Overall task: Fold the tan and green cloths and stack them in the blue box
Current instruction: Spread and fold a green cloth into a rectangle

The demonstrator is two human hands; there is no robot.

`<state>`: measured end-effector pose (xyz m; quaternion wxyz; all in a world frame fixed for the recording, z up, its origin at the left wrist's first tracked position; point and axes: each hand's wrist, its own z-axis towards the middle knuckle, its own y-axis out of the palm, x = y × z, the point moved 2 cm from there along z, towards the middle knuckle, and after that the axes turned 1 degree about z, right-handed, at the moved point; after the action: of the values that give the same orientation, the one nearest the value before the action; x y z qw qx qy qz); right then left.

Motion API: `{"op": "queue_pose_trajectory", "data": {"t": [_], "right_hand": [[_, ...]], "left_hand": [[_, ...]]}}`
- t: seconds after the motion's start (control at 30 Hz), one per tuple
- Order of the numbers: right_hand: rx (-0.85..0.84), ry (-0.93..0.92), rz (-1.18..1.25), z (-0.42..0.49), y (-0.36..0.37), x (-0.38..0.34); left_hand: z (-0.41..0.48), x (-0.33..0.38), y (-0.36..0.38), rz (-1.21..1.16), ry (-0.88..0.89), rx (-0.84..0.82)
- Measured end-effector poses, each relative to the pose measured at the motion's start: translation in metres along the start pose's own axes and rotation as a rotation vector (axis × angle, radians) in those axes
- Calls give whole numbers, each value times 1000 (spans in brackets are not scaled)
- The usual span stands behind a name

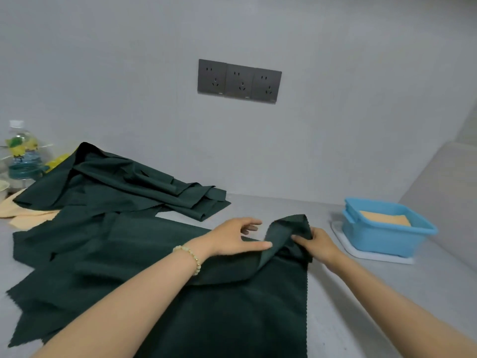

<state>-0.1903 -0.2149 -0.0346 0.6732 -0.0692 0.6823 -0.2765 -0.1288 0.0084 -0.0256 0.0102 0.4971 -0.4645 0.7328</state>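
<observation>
On the grey counter (387, 293), seen from the head camera, a green cloth (232, 306) lies spread in front of the person. The right hand (318, 244) pinches its far right corner between thumb and curled fingers and holds that corner raised. The left hand (232, 237) rests on the cloth just beside it, with its fingers spread and fairly straight.

The cloth looks thin, light and limp. It sags from the pinch, so it probably needs a hold at two corners and a flat palm to set each crease. Its zigzag-cut right edge gives a straight line to fold against.

A heap of green cloths (116, 182) covers the far left, with loose tan cloths (28, 215) showing under it and a water bottle (22, 153) behind. The blue box (387, 239) stands at the far right on a white board (361, 254), with a folded tan cloth (384, 218) inside. Bare counter lies between the cloth's edge and the box, which seems room enough to carry a folded piece across.
</observation>
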Motion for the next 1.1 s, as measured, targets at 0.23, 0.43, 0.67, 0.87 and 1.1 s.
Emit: {"op": "queue_pose_trajectory", "data": {"t": [0.23, 0.43, 0.67, 0.87, 1.1], "right_hand": [[63, -91, -456, -9, -19, 23], [-329, -662, -1015, -26, 16, 16], [-357, -361, -616, -15, 16, 19], [-246, -87, -73, 35, 6, 10], [371, 142, -109, 108, -19, 11]], "left_hand": [[-25, -54, 16, 575, -215, -405], [-29, -66, 20, 543, -100, -167], [-7, -47, -13, 524, -22, -83], [54, -26, -58, 297, -287, -479], [131, -1, -84, 794, -13, 585]]}}
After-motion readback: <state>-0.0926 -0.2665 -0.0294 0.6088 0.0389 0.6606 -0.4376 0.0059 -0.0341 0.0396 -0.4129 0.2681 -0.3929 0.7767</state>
